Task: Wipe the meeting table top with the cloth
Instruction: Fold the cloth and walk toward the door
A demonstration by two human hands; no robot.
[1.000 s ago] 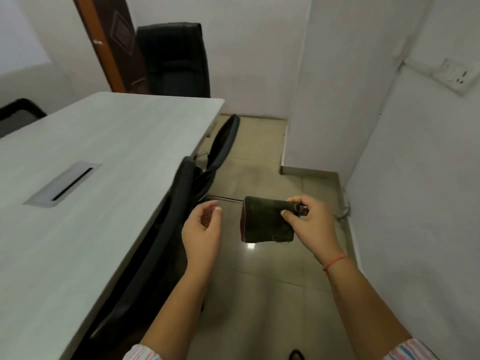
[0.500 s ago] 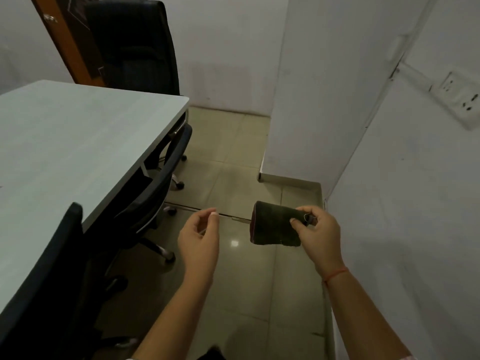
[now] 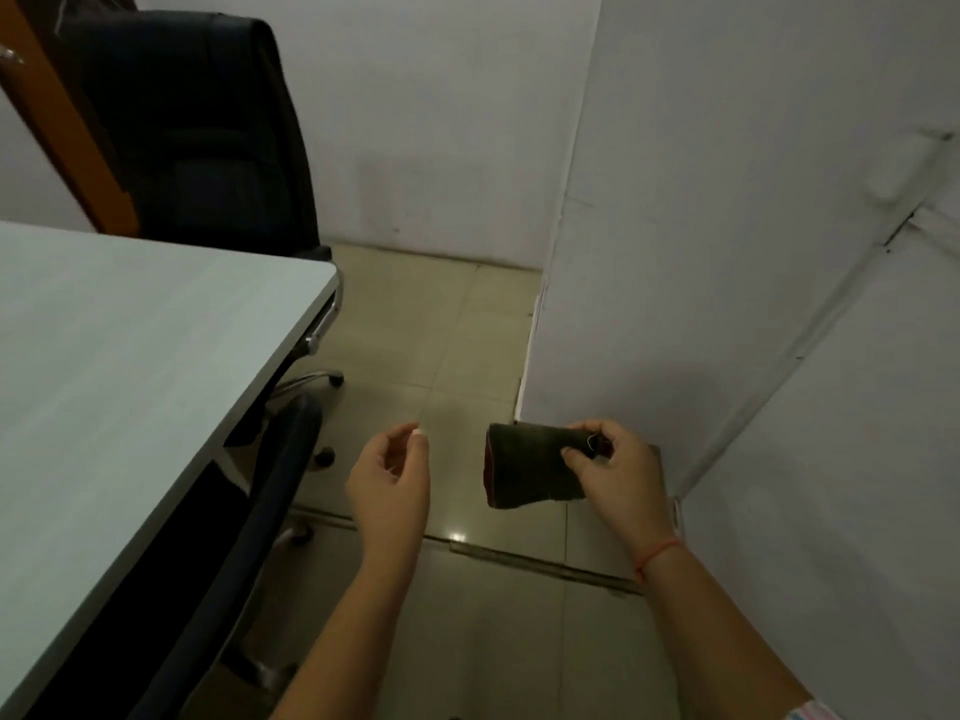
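A folded dark green cloth (image 3: 524, 467) with a reddish inner edge hangs in the air over the floor, pinched at its right end by my right hand (image 3: 615, 472). My left hand (image 3: 392, 483) is held up a short way to the left of the cloth, fingers loosely curled and apart, holding nothing. The pale grey meeting table top (image 3: 130, 376) fills the left side of the view, its far right corner near the middle. Both hands are to the right of the table, clear of its edge.
A black office chair (image 3: 197, 132) stands at the table's far end. Another dark chair (image 3: 244, 511) is tucked under the table's right edge, close to my left arm. A white wall (image 3: 753, 252) juts in on the right, leaving a narrow tiled passage (image 3: 441, 345).
The view has moved forward along the table towards its far corner. My hands and the cloth keep the same pose, the cloth still pinched in my right hand.
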